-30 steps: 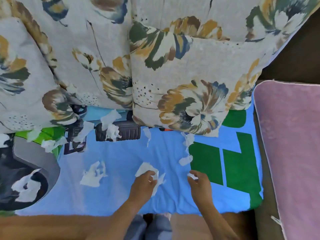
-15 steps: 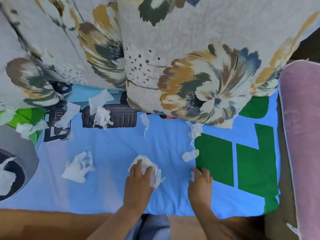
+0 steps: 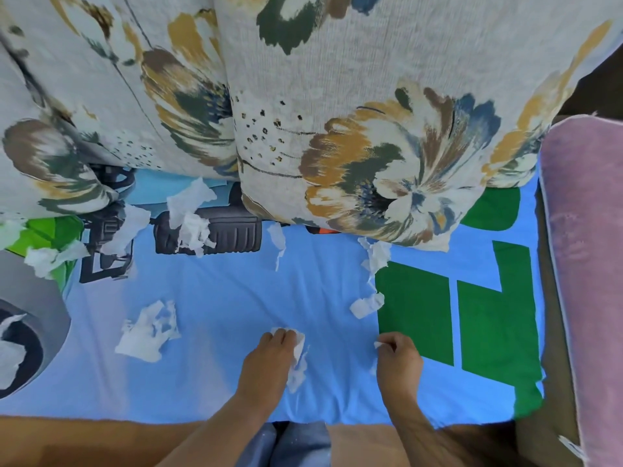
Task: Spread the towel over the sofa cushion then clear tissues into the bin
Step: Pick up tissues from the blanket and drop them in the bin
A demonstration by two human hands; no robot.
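Tissues (image 3: 150, 330) lie scattered over the blue towel (image 3: 219, 298) spread on the sofa cushion; judged light, soft, easily torn, best gathered by bunching. Left hand (image 3: 269, 362) is closed around a crumpled tissue (image 3: 298, 357) near centre. Right hand (image 3: 399, 360) pinches a small scrap (image 3: 378, 345) between fingertips. Grey bin (image 3: 40, 305) sits at the left edge, already holding tissue.

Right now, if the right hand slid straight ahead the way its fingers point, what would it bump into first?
Probably the small tissue scrap lying just beyond the right hand, at the edge of the green patch on the towel. The line is only roughly judged.
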